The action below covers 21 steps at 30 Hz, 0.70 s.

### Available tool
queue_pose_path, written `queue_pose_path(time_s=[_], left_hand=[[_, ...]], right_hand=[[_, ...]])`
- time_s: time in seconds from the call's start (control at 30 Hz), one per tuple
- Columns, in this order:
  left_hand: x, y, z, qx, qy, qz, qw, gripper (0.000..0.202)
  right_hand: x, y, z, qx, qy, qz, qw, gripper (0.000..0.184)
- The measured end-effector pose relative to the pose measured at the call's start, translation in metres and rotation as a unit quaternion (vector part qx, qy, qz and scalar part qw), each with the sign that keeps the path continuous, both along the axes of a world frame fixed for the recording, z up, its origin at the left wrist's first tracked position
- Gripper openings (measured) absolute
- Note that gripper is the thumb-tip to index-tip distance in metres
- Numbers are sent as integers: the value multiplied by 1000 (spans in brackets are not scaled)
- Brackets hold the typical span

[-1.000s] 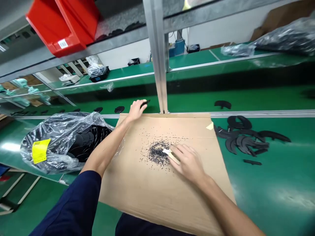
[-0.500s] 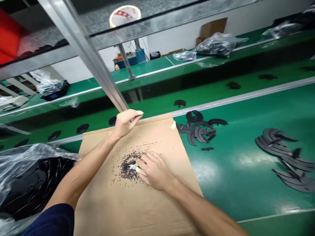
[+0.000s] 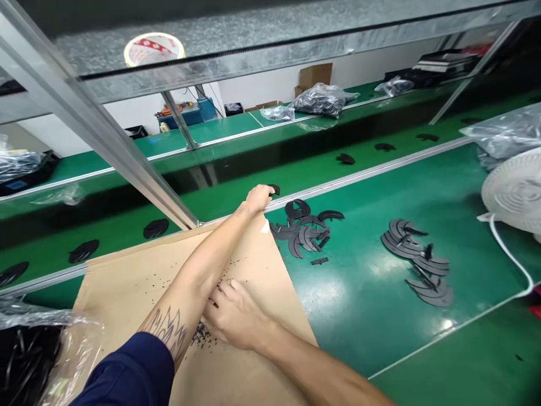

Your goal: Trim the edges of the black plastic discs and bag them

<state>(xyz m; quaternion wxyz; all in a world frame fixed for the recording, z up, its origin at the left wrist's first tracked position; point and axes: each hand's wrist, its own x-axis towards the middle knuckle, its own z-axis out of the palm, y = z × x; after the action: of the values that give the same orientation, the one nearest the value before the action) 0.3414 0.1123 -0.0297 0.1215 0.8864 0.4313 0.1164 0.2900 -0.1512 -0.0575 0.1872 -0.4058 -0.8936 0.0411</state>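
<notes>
Two bare hands, left forearm [image 3: 200,279] crossing in front of the right hand's [image 3: 236,321] fingertips. Left hand [image 3: 258,198] is out past the metal rail [image 3: 359,176], fingertips at a black part [image 3: 276,190] lying on the green strip [image 3: 306,177]; looks like contact, can't tell if the fingers have closed round it. Right hand is low over the cardboard sheet [image 3: 273,285], fingers curled, black crumbs [image 3: 201,335] scattered beside it; fingertips hidden, so can't tell if anything's gripped. Loose curved pieces [image 3: 311,234] piled on the green desk [image 3: 346,270] just right of the cardboard, second cluster [image 3: 426,263] farther right. Handling, judged on looks: black part probably light, thin, fairly stiff, plastic-like; smooth face may slide, slim bits could snap if bent. Best hold: pinch across the thickness at the outer edge, tipping it up first if flat.
</notes>
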Motion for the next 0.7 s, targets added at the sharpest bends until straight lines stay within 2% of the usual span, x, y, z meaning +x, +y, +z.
queue_pose_path(time_s=[0.07, 0.13, 0.23, 0.3, 0.4, 0.47, 0.53, 0.57, 0.63, 0.7], left_hand=[[-7, 1, 3, 6, -11, 6, 1000, 25], [-23, 0, 12, 23, -33, 9, 999, 19], [-60, -7, 34, 53, -71, 12, 996, 19], [-95, -18, 50, 67, -89, 18, 994, 20], [-158, -49, 69, 60, -146, -9, 987, 19], [-198, -81, 75, 18, -197, -45, 979, 20], [-230, -119, 72, -48, -236, -70, 968, 23], [-242, -139, 69, -82, -252, -77, 961, 24], [-259, -175, 59, -138, -268, -81, 950, 25], [-273, -203, 51, -161, -254, -62, 952, 22]], right_hand=[[-1, 0, 1, 6, 14, -14, 1000, 17], [-3, 1, 1, 11, 26, -25, 999, 20], [-4, 5, 0, 33, 66, -45, 996, 24], [-3, 8, -1, 57, 139, -61, 987, 19], [-1, 15, 2, 87, 310, -80, 943, 11], [0, 21, 7, 92, 406, -136, 899, 20], [0, 27, 13, 48, 482, -185, 855, 39], [-1, 30, 16, -7, 517, -197, 833, 47], [-5, 34, 20, -137, 524, -182, 821, 50], [-11, 33, 23, -215, 500, -160, 824, 47]])
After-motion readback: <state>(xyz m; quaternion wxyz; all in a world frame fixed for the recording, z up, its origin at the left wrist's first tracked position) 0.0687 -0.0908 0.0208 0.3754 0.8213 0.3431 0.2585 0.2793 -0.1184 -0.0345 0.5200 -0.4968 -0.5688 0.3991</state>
